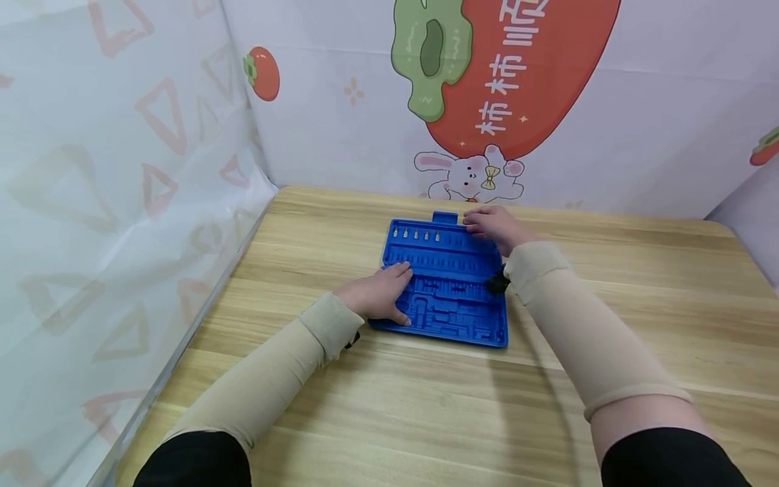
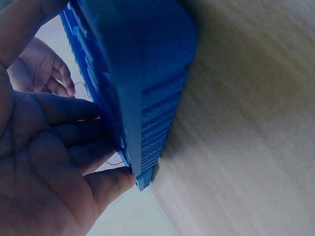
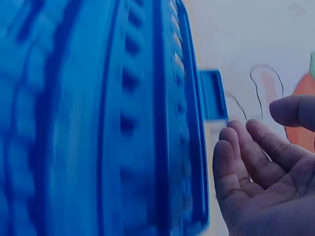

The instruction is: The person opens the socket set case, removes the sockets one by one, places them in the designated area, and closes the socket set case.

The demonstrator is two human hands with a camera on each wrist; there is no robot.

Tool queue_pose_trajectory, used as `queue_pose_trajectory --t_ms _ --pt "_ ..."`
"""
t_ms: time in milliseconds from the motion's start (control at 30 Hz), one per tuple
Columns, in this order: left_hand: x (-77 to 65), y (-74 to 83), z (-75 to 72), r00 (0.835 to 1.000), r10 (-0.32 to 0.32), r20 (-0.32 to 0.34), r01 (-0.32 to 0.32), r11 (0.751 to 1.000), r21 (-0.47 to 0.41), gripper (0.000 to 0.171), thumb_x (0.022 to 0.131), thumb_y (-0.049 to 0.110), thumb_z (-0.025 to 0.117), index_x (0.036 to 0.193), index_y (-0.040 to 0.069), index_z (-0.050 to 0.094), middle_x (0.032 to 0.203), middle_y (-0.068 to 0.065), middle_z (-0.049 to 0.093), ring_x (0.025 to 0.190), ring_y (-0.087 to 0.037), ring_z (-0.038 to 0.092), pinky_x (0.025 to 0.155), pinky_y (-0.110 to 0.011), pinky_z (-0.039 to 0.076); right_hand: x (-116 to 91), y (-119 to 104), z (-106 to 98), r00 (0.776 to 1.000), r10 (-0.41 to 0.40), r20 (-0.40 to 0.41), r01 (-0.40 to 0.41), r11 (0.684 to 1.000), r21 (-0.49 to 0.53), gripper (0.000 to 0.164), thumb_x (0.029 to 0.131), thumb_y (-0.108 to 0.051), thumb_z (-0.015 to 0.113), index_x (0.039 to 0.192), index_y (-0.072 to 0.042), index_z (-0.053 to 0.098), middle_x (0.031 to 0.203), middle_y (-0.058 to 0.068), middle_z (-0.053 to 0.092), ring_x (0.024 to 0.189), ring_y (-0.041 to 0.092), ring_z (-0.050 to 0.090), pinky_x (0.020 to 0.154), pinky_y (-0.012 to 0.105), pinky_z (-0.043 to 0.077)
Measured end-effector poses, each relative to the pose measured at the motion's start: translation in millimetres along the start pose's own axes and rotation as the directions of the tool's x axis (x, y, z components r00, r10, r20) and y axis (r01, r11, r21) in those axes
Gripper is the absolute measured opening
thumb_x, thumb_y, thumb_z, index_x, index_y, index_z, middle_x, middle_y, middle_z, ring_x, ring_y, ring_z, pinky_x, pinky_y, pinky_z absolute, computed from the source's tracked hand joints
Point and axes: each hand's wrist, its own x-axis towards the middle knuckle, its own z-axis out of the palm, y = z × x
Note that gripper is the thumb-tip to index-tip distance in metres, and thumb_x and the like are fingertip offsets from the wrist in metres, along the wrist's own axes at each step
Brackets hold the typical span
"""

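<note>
On the blue case (image 1: 447, 308), left grip (image 1: 379, 293) rests splayed; right grip (image 1: 498, 226) hovers relaxed.

Now spotting a case (image 1: 452, 277) on the table (image 1: 389, 412), towards the back edge, with bits (image 1: 416, 235) in its back row, left end! Finding the left hand (image 1: 380, 295) at its left side, the right hand (image 1: 498, 228) by its back-right corner, and cloth (image 1: 322, 128) behind the table.

- Beyond my right hand (image 1: 496, 226), higher up on the wall cloth (image 1: 657, 122), white characters (image 1: 505, 74) run up a large red printed fruit (image 1: 566, 54);
- nearest my hand, 柿; farther from it, 柿 again;
- farthest from my hand, more strokes (image 1: 522, 32), cut off by the head view's top edge; I cannot read them for certain.
</note>
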Motion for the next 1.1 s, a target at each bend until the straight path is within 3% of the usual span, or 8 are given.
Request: queue_pose_trajectory --t_ms 233,667,833,1100 --pt "0.0 0.4 0.3 1.0 -0.006 -0.001 0.006 1.0 -0.007 0.101 0.093 0.044 0.078 0.163 -0.001 0.021 0.171 -0.016 0.012 0.157 -0.03 0.011 0.126 -0.041 0.017 7 -2 23 0.997 -0.027 0.07 0.025 0.999 0.027 0.048 0.113 -0.019 0.045 0.153 0.006 0.043 0.153 0.023 0.046 0.138 0.035 0.047 0.117 0.043 0.039" --pt "3.1 -2.6 1.5 1.0 -0.002 0.001 0.002 1.0 0.02 0.103 0.092 0.047 0.078 0.163 -0.002 0.02 0.171 -0.016 0.012 0.157 -0.03 0.011 0.125 -0.041 0.017 22 0 40 0.998 -0.005 0.063 0.006 1.0 -0.013 0.046 0.112 -0.022 0.046 0.15 0.005 0.048 0.149 0.021 0.051 0.133 0.032 0.052 0.113 0.042 0.044" --pt "3.2 -2.3 0.8 1.0 -0.002 0.003 0.002 1.0 0.03 0.103 0.092 0.047 0.077 0.163 -0.001 0.02 0.171 -0.016 0.012 0.157 -0.03 0.011 0.126 -0.041 0.017 23 -2 42 0.998 -0.003 0.061 0.004 1.0 -0.028 0.044 0.111 -0.022 0.049 0.143 0.007 0.054 0.141 0.02 0.056 0.123 0.028 0.057 0.109 0.039 0.047" --pt "3.6 -4.5 2.0 1.0 0.001 0.002 -0.001 1.0 0.006 0.103 0.092 0.046 0.078 0.163 -0.001 0.02 0.171 -0.016 0.012 0.157 -0.03 0.011 0.126 -0.041 0.016 24 -2 44 0.998 0.044 0.049 -0.047 0.997 0.063 0.042 0.108 -0.019 0.057 0.141 0.007 0.057 0.126 0.013 0.061 0.102 0.018 0.058 0.094 0.028 0.049"
